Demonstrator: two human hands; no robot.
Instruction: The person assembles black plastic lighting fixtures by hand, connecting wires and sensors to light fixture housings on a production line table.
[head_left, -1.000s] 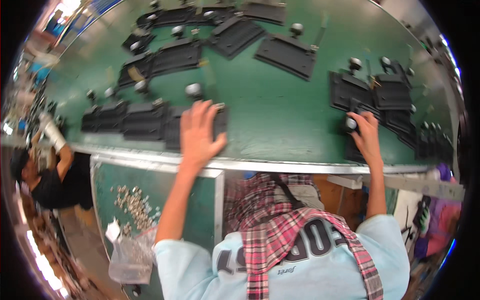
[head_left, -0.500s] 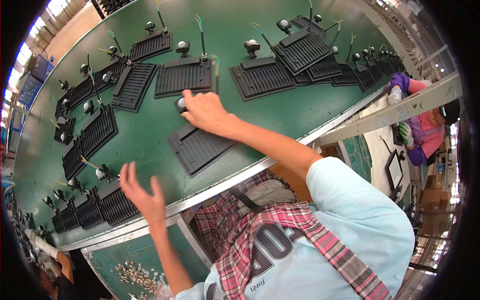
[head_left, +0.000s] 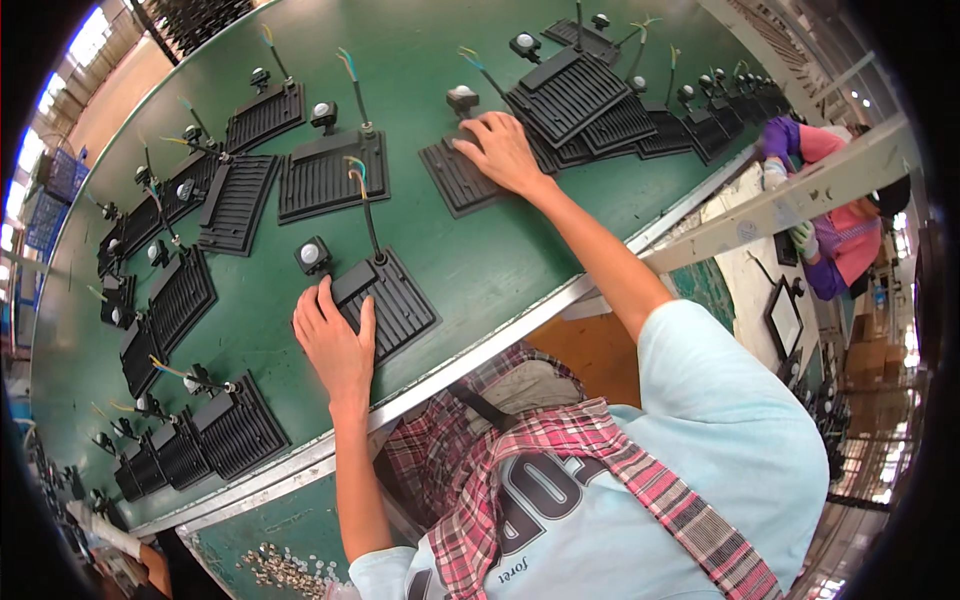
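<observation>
Left hand (head_left: 335, 345): laid flat, fingers spread, on a ribbed black panel (head_left: 395, 305) near the green counter (head_left: 480, 265) edge; nothing is clamped. Right hand (head_left: 505, 150): pressed open on a second panel (head_left: 458, 180). Both panels are judged unplaced; many others lie in rows around.
</observation>
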